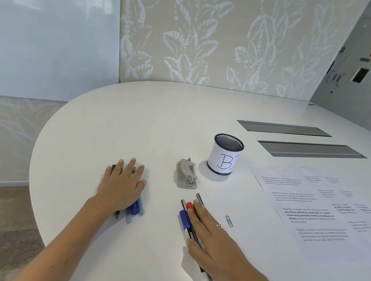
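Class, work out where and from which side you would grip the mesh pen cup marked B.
Grip the pen cup round its paper-wrapped wall, mid-height, coming from the near right: it stands upright and round, and the hole punch sits at its near left.

Tabletop [154, 237] between left hand [122, 187] and right hand [215, 239] is passable; hole punch [186, 174] obstructs at 12 o'clock; mesh pen cup [224, 157] at 1 o'clock; printed sheets [314, 209] cover 3 o'clock; 10 o'clock lies open.

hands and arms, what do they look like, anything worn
The left hand and right hand are ungloved, and no sleeve shows on either arm. The right hand wears a thin ring on one finger. No watch or bracelet is visible.
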The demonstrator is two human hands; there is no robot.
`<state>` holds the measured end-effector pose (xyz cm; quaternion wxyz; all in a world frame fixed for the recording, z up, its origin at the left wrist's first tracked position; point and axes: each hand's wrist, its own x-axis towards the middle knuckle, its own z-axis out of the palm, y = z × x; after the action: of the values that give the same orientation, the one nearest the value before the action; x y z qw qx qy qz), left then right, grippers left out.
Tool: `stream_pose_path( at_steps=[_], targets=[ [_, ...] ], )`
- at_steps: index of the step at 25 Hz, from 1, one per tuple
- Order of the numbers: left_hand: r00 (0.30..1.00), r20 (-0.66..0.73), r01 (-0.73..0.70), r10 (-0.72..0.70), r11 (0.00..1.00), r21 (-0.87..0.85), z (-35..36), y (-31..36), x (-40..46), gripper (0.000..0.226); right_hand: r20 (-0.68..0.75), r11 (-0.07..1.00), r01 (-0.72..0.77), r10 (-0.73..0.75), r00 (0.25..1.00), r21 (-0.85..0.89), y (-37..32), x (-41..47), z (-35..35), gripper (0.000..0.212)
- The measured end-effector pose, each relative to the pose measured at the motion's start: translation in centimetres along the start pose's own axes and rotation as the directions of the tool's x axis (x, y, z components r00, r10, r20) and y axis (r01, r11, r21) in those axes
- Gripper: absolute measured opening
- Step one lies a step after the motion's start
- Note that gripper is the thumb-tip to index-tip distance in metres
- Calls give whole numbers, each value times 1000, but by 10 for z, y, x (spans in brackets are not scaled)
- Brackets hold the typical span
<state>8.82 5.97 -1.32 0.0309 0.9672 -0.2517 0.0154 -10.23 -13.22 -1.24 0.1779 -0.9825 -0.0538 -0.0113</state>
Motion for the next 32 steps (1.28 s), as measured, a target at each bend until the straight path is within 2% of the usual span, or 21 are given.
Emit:
stream_pose_path(
  at_steps=[2,7,11,18,20,22,24,26,28,30,32],
  targets=[
    [999,-28,-31,30,999,-37,2,-1,-2,59,26,999,39,-39,999,-1,-3,6,2,63],
    [991,-110,-93,75,982,-165,3,2,-1,47,-16,995,93,-93,996,-20,-25,56,11,61],
    [987,-158,-88,39,944,-319,0,1,-3,44,-77,992,121,-123,989,-38,-36,107,24,56],
    [973,-223,-95,-65,765,-638,-5,10,-10,43,-121,999,1,-8,993,-55,-42,157,31,53],
    [966,-247,-116,-79,720,-684,-7,14,-13,40,-132,999,-25,31,991,42,-44,163,34,51],
    [966,-241,-113,-97,680,-724,-8,14,-15,35,-205,964,-9,66,976,267,-48,159,30,47],
    [963,-257,-136,-80,678,-722,-7,13,-16,33,-357,890,56,124,926,453,-46,145,19,39],
    [960,-276,-166,-38,719,-675,-6,9,-16,34,-471,846,103,186,862,523,-39,124,6,33],
    [956,-294,-187,11,793,-580,-1,6,-14,40,-521,848,76,250,817,525,-20,99,-3,30],
    [952,-294,-214,81,865,-453,5,3,-10,43,-526,886,-28,299,796,462,1,74,-7,31],
    [941,-303,-238,151,932,-272,9,1,-7,43,-429,926,-238,350,833,293,18,48,-7,39]
  ],
)
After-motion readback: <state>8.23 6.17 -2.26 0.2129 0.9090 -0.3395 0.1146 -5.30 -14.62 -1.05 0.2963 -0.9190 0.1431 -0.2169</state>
